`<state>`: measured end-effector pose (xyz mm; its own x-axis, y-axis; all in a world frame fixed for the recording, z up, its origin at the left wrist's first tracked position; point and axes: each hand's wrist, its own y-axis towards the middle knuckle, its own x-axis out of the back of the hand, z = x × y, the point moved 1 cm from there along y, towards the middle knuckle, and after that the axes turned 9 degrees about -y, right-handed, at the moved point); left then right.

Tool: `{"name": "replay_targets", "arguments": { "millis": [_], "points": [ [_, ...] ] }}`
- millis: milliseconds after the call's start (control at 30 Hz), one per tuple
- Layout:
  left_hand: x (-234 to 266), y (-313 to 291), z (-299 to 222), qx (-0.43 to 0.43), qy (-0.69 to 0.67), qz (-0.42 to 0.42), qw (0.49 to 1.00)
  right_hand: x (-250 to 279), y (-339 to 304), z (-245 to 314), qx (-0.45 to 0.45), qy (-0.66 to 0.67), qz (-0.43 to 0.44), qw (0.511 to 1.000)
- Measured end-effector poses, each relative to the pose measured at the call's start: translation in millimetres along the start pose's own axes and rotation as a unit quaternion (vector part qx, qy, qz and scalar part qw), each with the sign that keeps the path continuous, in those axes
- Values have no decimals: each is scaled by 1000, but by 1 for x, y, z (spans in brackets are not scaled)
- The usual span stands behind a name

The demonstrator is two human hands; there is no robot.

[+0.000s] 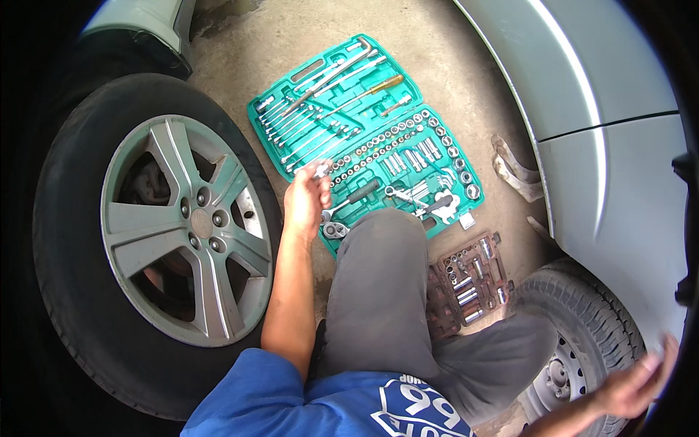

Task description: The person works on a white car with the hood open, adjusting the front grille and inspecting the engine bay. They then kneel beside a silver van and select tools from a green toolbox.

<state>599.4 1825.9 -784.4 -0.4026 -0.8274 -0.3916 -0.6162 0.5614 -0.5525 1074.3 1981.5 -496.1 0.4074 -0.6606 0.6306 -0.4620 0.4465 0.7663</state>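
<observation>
Grey-trousered knee (pixel 378 291) nearest. Our left hand (pixel 306 200), fingers pinched round a small chrome socket (pixel 321 170), at the near edge of the open green plastic tool case (pixel 364 131); we lift it straight. Right hand (pixel 637 386) spread, empty, near the tyre (pixel 582 328).

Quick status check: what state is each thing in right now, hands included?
Green tool case: open, flat on the ground.
Small red socket case: open.
Left hand: fingers closed on a small metal piece over the green case.
Right hand: open, empty, beside the mounted tyre.
Loose wheel: off the car.
</observation>
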Motion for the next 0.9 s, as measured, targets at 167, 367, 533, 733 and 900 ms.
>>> {"name": "replay_targets", "arguments": {
  "millis": [167,367,533,733,900],
  "points": [
    [-128,-95,5,-135,208,367,896,-97,-62,136,-304,409,395,764],
    [-238,-141,52,-137,336,399,842,-146,-102,104,-365,480,248,758],
    [-243,-129,99,-99,403,388,823,-185,-150,68,-514,582,248,580],
    [-262,-150,132,-219,390,361,818,-194,-148,85,-427,761,220,435],
    [-259,-166,140,-298,419,326,793,-180,-144,100,-476,689,156,524]
  ]
}}
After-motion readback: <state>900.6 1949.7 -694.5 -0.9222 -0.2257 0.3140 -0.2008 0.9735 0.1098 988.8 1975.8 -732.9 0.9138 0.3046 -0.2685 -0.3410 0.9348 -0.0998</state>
